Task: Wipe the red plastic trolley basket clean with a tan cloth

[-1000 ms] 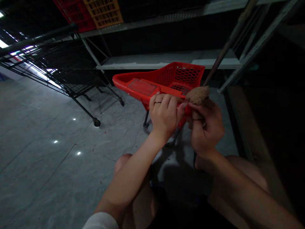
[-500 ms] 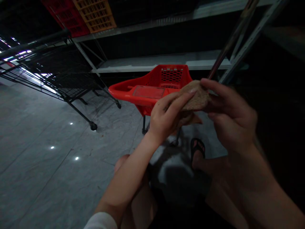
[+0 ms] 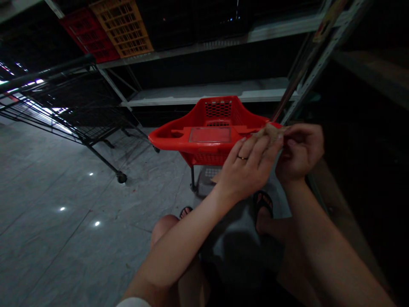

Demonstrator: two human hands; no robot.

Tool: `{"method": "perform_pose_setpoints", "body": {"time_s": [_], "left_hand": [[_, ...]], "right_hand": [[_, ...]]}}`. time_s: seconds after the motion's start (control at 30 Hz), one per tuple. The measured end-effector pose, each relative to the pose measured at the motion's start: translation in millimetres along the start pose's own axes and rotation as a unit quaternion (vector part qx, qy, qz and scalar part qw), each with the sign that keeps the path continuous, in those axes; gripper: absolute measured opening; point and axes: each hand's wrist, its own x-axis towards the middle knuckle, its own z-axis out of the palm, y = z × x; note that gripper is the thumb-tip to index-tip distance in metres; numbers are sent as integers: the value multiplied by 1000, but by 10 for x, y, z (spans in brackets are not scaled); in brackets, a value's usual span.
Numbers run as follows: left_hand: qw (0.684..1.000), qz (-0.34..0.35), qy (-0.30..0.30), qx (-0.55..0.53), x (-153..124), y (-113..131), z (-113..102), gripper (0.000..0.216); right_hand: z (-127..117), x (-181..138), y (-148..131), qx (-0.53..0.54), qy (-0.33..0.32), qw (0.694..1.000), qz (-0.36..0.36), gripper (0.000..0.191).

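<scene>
Brown piece (image 3: pixel 270 130), towards 3 o'clock from centre of view: matt, cloth-like. Red basket (image 3: pixel 204 147), centre: smooth plastic, glossy rim. Black trolley (image 3: pixel 72 97), 10 o'clock: metal wire. Yellow crate (image 3: pixel 123 29), 11 o'clock: plastic. Floor (image 3: pixel 64 256), 8 o'clock: polished, reflective.

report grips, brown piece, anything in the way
Left grip holding brown piece, right grip at its end, hold unclear. Piece partly hidden. Red cart just beyond, contact unclear.
</scene>
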Motion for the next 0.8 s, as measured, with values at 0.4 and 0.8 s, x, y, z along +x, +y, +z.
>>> {"method": "perform_pose_setpoints", "body": {"time_s": [0.4,0.8], "left_hand": [[984,-131,40,111,-226,-967,-550,34],[998,-61,-24,-14,120,-170,-51,39]], "right_hand": [[-101,60,-15,-15,-87,996,9,5],[10,-164,-57,-13,-145,987,-72,9]]}}
